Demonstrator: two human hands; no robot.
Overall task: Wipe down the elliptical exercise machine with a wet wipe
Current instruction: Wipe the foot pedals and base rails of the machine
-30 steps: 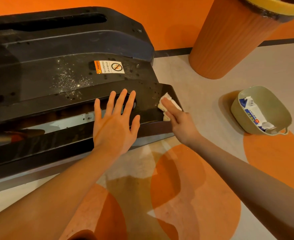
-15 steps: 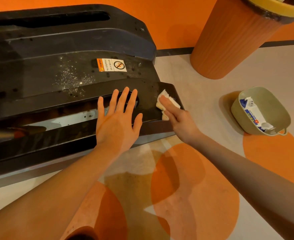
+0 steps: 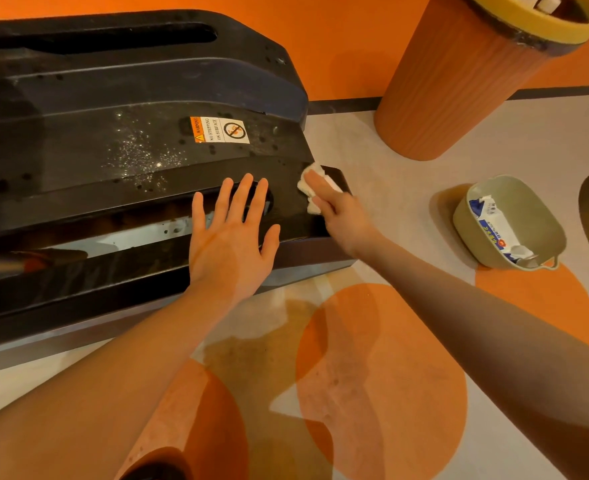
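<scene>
The elliptical machine's base [image 3: 120, 140], a long moulded shell of glossy black plastic with rounded ridges, lies low across the left of the floor. The left hand [image 3: 232, 242] lies flat on its near ridge, fingers straight and spread. At the right end the right hand [image 3: 338, 213] presses a crumpled white wet wipe [image 3: 312, 188] onto the smooth corner with straight fingers. Farther along, fine white specks dust the shiny surface beside a rectangular orange-and-white warning sticker [image 3: 219, 129]. To the far right stands a ribbed orange bin [image 3: 459, 81] with a yellow rim. Nearer, a rounded pale green tub [image 3: 515, 206] holds a soft blue-and-white pack of wipes [image 3: 494, 226]. The floor [image 3: 424, 188] is matte grey with orange circles.
</scene>
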